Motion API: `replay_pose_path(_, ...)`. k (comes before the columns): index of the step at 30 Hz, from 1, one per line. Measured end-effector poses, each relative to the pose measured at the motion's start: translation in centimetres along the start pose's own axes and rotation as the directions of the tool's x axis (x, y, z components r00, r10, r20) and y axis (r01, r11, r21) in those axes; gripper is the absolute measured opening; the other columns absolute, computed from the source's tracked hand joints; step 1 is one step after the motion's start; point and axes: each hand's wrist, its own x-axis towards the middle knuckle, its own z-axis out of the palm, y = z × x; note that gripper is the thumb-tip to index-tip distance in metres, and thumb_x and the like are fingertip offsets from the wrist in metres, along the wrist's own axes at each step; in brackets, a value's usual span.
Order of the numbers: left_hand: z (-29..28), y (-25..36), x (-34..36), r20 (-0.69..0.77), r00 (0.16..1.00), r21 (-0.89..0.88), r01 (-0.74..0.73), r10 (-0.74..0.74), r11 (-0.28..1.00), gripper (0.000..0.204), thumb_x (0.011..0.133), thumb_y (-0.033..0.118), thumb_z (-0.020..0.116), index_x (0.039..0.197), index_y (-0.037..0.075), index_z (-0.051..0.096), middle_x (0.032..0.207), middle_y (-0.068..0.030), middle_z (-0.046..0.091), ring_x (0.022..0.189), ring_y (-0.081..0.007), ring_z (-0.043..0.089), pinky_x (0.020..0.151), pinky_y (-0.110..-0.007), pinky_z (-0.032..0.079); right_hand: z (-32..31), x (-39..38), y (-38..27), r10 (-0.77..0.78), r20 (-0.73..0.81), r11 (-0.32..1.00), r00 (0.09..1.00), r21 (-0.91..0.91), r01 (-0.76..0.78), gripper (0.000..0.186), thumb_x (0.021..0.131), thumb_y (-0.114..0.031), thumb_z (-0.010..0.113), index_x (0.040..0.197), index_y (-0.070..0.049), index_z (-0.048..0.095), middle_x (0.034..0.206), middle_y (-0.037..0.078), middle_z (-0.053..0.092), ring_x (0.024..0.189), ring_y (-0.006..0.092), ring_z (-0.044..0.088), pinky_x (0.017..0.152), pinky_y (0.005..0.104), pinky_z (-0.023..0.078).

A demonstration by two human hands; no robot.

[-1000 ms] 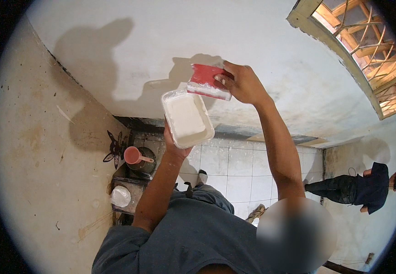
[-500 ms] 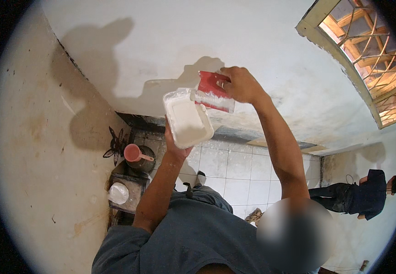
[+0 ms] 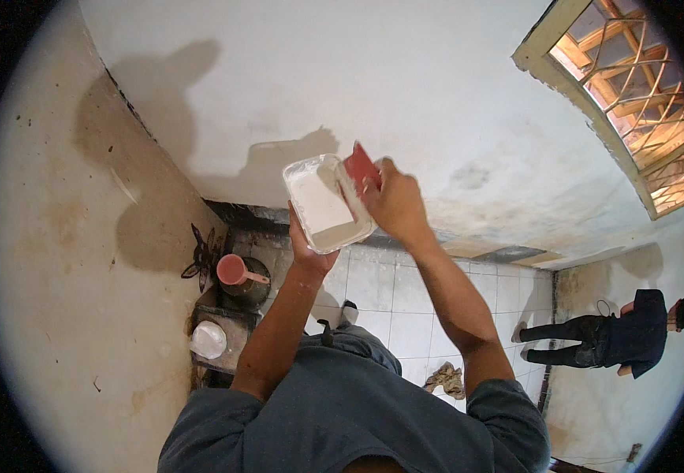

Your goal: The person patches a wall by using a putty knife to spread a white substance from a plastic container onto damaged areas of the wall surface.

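Observation:
My left hand (image 3: 309, 246) is wrapped around the underside of a white rectangular plastic tub (image 3: 340, 235), which tilts toward me. Smooth white paste (image 3: 316, 193) lies inside, and some is smeared along the rim. In my right hand (image 3: 401, 206) is a red putty spreader (image 3: 363, 164) with white residue on it. Its blade meets the tub's right rim; the lower part of the blade is hidden by the rim and my fingers. Behind both hands rises a pale wall (image 3: 405, 87) with grey and brownish stains.
A pink dipper (image 3: 232, 270) rests on a dark round container (image 3: 246, 295) at left. Beside it, a small table (image 3: 239, 335) carries a white lump or bag (image 3: 208, 339). A crumpled cloth (image 3: 445, 380) lies on the tiled floor. Another person (image 3: 633, 333) stands far right, below a barred window (image 3: 633, 94).
My right hand has come down and left from the wall side, bringing the spreader from broadside to edge-on against the tub's rim. The tub has barely moved.

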Motion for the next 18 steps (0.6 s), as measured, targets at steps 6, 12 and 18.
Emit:
replay_pose_path(6,-0.6,1.0,0.3,0.002,0.998,-0.025,0.065,-0.065,0.998,0.06,0.102,0.055,0.03,0.146,0.014,0.039,0.142,-0.0074,0.05,0.13,-0.0276,0.048,0.11,-0.043,0.039,2.9,-3.4,-2.7,-0.132,0.035,0.991,0.991,-0.031,0.133,0.019,0.087,-0.011,0.06,0.102,0.0,0.054,0.074,0.026,0.063,0.073,0.0477,0.063,0.065,0.0549,0.049)
replay_pose_path(12,-1.9,2.5,-0.5,0.056,0.996,-0.019,0.069,-0.068,0.997,0.058,0.1,0.056,0.035,0.145,0.02,0.04,0.141,-0.0051,0.051,0.13,-0.0258,0.049,0.107,-0.047,0.041,2.7,-3.7,-4.9,-0.16,0.016,0.986,0.987,0.046,0.159,0.014,0.088,-0.011,0.06,0.096,0.0,0.056,0.082,0.026,0.064,0.076,0.0457,0.063,0.066,0.051,0.05)
replay_pose_path(18,-2.6,4.1,-1.1,0.008,0.992,0.034,0.128,-0.129,0.991,0.062,0.101,0.059,0.028,0.142,0.017,0.045,0.135,-0.003,0.055,0.125,-0.0237,0.053,0.106,-0.04,0.041,5.8,-3.4,-4.7,-0.133,-0.077,0.991,0.988,-0.044,0.13,0.011,0.089,-0.011,0.059,0.093,-0.001,0.057,0.082,0.025,0.063,0.074,0.0456,0.063,0.065,0.0503,0.05)
